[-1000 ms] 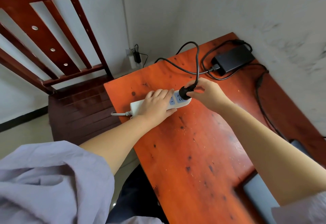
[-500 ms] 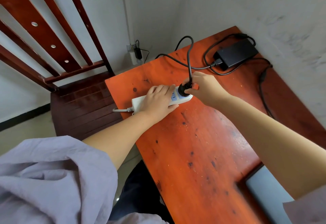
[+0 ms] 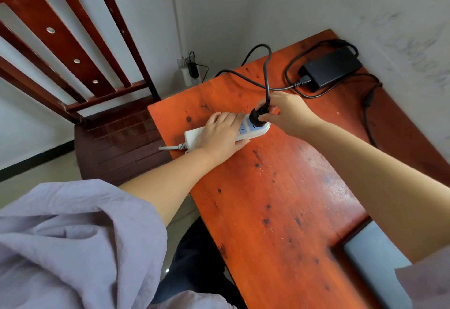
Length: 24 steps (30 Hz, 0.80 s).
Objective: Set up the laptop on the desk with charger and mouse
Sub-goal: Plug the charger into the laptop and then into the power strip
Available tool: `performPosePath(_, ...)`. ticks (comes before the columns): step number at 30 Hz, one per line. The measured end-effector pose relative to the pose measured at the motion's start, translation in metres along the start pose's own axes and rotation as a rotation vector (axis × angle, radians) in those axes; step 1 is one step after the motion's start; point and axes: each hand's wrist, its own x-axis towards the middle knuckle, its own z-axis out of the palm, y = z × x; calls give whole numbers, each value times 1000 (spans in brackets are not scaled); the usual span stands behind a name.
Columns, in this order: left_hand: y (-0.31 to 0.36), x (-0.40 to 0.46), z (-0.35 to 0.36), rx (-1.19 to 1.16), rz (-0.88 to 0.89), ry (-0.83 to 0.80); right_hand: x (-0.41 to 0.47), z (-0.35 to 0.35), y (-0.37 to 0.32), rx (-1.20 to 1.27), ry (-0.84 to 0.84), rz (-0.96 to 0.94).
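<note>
A white power strip [image 3: 194,136] lies on the orange-red wooden desk [image 3: 280,199] near its far left edge. My left hand [image 3: 220,134] presses down on the strip's middle. My right hand [image 3: 289,112] grips the charger's black plug [image 3: 259,115], which sits on the strip's right-end socket. The plug's black cable [image 3: 267,70] loops up and back to the black charger brick [image 3: 332,66] at the desk's far corner. A grey laptop [image 3: 375,267] shows partly at the lower right, under my right forearm. No mouse is in view.
A dark red wooden chair [image 3: 117,143] stands left of the desk. A wall socket [image 3: 190,70] with a small black adapter sits low on the wall behind. White walls close in the desk at the back and right. A second cable [image 3: 367,114] runs along the desk's right side.
My right hand has brought the plug down from above the strip onto its end socket. The cable loop has shifted with it. My left hand has stayed on the strip.
</note>
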Motion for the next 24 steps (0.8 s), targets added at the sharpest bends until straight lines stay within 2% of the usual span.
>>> performPosePath(6, 1, 0, -2, 3, 1, -21, -8, 7, -1, 67, 20, 51)
performPosePath(12, 0, 0, -1, 19, -5, -18, -11, 41, -23, 334, 216, 240)
performPosePath(17, 0, 0, -1, 15, 0, -34, -2, 24, -20, 292, 97, 216)
performPosePath(21, -1, 0, 1, 21, -1, -41, 9, 12, -23, 124, -44, 175)
performPosePath(24, -1, 1, 0, 21, -1, -59, 5, 14, -24, 165, -16, 184)
